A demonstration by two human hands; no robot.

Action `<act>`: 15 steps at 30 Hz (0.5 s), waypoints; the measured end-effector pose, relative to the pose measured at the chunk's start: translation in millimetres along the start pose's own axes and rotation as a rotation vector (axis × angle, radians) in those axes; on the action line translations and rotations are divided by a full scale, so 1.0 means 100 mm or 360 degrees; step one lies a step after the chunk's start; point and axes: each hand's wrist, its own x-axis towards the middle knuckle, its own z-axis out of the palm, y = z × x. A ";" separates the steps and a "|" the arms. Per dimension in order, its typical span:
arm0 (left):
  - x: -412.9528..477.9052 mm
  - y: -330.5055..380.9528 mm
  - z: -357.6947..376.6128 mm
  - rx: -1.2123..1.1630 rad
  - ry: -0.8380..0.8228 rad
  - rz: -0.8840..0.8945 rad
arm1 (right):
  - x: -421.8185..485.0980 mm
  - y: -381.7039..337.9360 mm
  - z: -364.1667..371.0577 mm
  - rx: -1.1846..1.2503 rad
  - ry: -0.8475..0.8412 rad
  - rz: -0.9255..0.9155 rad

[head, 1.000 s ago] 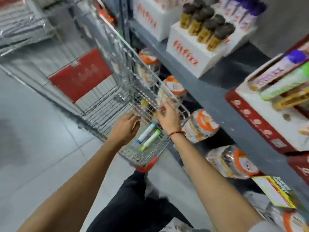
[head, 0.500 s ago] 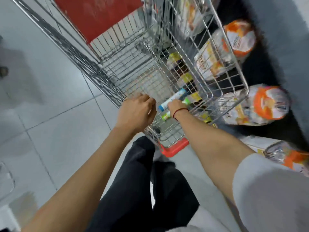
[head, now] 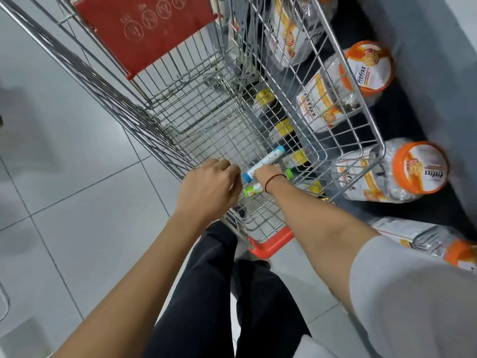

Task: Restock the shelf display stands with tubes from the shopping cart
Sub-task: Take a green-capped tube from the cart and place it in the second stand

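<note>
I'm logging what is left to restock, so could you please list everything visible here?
shopping cart: one, silver wire, red flap and corner, centre
blue-capped tube: one, white, cart floor, under right hand
green-capped tube: one, beside it
orange-lidded jars: at least four, clear, lying on dark bottom shelf, right
floor tiles: grey, left
left hand: on cart rim
right hand: red wrist string, on blue-capped tube

Two white tubes lie side by side on the wire floor of the shopping cart (head: pixel 196 117), a blue-capped tube (head: pixel 265 161) beside a green-capped tube (head: pixel 251 189).
</note>
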 end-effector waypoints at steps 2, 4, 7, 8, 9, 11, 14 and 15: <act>0.01 0.00 0.00 0.0021 0.0000 0.0012 | -0.07 0.01 -0.09 0.0084 -0.0066 -0.0029; 0.01 -0.01 0.00 0.0025 -0.0019 0.0021 | -0.18 0.03 -0.22 0.0260 -0.0142 -0.0036; 0.01 0.00 -0.01 0.0019 -0.0029 0.0008 | -0.32 0.08 -0.38 0.0471 -0.0143 -0.0102; 0.01 0.01 -0.02 0.0017 -0.0033 0.0003 | -0.35 0.12 -0.41 0.0530 -0.0090 -0.0132; 0.01 0.02 -0.03 0.0018 -0.0037 0.0001 | -0.39 0.16 -0.45 0.0650 -0.0036 -0.0131; 0.01 0.03 -0.04 0.0039 -0.0051 0.0009 | -0.52 0.27 -0.56 0.0968 0.0123 -0.0090; 0.02 0.03 -0.04 0.0057 -0.0097 0.0014 | -0.84 0.49 -0.78 0.1533 0.0332 -0.0029; 0.03 0.02 -0.04 0.0048 -0.0102 0.0011 | -0.96 0.57 -0.83 0.1727 0.0381 -0.0006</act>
